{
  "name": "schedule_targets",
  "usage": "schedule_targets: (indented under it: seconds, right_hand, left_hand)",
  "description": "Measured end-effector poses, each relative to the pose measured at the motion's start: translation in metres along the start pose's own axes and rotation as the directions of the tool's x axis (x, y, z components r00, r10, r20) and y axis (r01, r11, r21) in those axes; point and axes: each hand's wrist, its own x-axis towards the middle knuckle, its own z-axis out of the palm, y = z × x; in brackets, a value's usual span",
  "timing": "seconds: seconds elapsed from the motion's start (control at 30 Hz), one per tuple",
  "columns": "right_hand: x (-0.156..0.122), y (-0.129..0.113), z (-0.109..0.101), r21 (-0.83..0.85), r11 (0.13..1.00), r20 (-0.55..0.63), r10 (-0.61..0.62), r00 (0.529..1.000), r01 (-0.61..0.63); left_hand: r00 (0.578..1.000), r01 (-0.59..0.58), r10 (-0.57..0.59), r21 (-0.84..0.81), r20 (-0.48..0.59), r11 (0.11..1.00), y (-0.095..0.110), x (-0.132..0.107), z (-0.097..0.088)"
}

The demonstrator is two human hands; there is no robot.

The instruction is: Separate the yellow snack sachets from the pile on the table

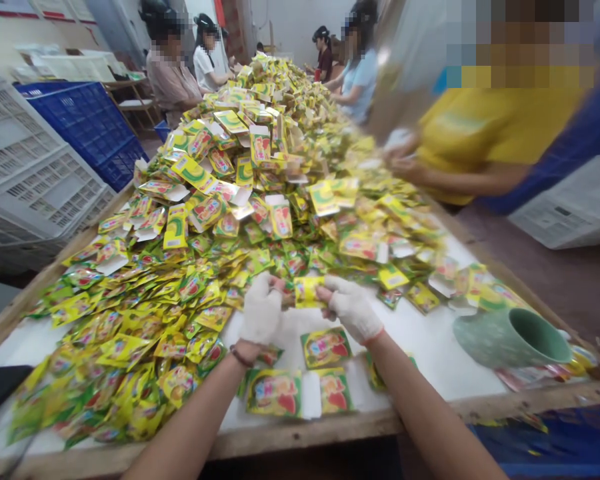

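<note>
Both hands wear white fingerless gloves and meet above the near part of the table. My right hand [353,308] pinches the right end of a small yellow carton [308,292], held flat. At the carton's left end is my left hand [263,310], its fingers closed; what lies in their tips is blurred. Below the hands, a printed carton [326,347] lies face up. Nearer the edge are a wider carton [273,393] and another carton [335,390], a white flap between them. Many shiny yellow-green packets [135,340] are heaped beside my left forearm.
A large pile of cartons [220,160] runs down the table. At right lies a green cylindrical container [510,337], tipped on its side. A dark object [3,390] sits at the left edge. Blue crates [85,127] and white crates [25,160] stand left; several people work along both sides.
</note>
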Motion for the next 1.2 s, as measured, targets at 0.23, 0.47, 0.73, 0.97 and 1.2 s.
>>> schedule_targets:
  seconds: [0.23,0.47,0.73,0.97,1.2]
  right_hand:
    - [0.005,0.003,0.011,-0.12,0.993,-0.077,0.003,0.997,-0.012]
    - [0.01,0.01,0.012,0.073,0.997,0.098,-0.009,0.995,0.002]
    - [0.02,0.008,0.004,0.056,0.998,-0.172,0.03,0.985,-0.021]
    - [0.019,0.012,0.0,0.064,0.993,-0.229,-0.081,0.97,0.098]
    - [0.008,-0.005,-0.01,0.069,0.986,-0.235,-0.134,0.963,0.154]
  left_hand:
    - [0.98,0.125,-0.073,-0.285,0.185,0.95,-0.001,-0.003,0.005]
    - [0.972,-0.01,0.055,-0.191,0.228,0.982,0.003,-0.005,0.01]
    - [0.902,-0.388,0.432,0.463,0.013,0.797,0.04,0.083,0.006]
    - [0.965,-0.125,0.249,0.699,-0.078,0.704,0.056,0.156,0.031]
    - [0.931,-0.316,0.353,0.696,0.096,0.645,0.055,0.093,-0.004]
